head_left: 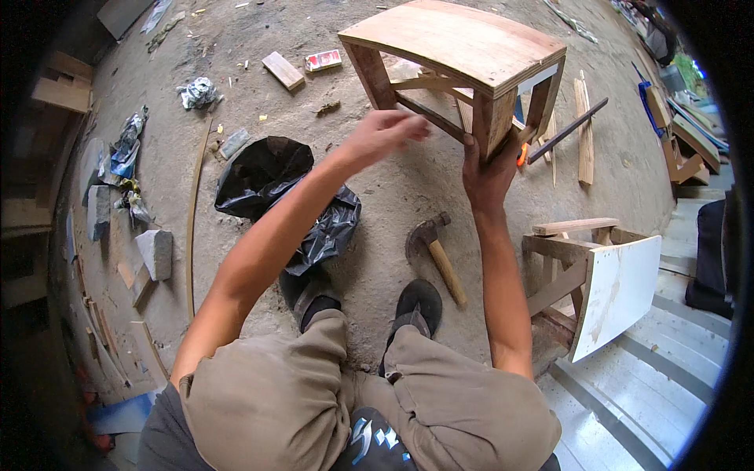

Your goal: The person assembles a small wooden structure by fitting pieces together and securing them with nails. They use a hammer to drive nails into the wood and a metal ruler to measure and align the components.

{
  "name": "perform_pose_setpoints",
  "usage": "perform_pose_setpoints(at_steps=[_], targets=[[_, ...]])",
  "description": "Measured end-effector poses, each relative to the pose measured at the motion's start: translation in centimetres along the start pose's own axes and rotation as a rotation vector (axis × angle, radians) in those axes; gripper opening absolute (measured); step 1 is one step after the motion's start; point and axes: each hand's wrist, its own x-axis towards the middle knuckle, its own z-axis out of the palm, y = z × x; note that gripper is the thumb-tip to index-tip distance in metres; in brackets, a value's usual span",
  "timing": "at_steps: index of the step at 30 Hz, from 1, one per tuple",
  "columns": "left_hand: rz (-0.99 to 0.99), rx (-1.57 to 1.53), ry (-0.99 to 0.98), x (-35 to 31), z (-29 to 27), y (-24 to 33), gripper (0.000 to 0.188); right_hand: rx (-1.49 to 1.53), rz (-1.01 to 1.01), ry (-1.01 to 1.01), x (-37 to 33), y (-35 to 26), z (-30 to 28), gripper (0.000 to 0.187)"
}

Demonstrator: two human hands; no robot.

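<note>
Two hands are up at a small wooden stool (455, 67) in the one head view I have, and it stands on the dirt floor (377, 196) straight ahead of my feet.

My right hand (487, 169) is clamped around the bottom of the stool's near leg, fingers wrapped tight against the wood. I judge that grip is there to steady the frame and keep it from rocking on the rough ground.

My left hand (385, 133) hangs just in front of the stool's lower rail, a little blurred, the fingers curled loosely together. I cannot tell whether it pinches something small or holds nothing, and it looks just short of touching the wood.

A hammer (436, 247) lies on the floor between my right foot and the stool, handle pointing back toward me, probably left there for an easy reach. A crumpled black plastic bag (283, 196) sits beside my left forearm. To my right a second, unfinished stool (589, 282) lies tipped on its side, its pale seat facing outward. Loose wood strips (583, 129) lie beyond the stool I am holding.
</note>
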Motion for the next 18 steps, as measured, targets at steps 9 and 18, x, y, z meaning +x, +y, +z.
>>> perform_pose_setpoints(at_steps=[9,18], targets=[[-0.037,0.009,0.565,-1.7,-8.9,-5.7,0.052,0.329,0.136,0.132,1.2,0.7,-2.6,0.049],[0.097,-0.182,0.493,-4.2,-9.7,-3.2,0.09,0.625,0.399,-0.017,1.5,0.1,-3.2,0.043]])
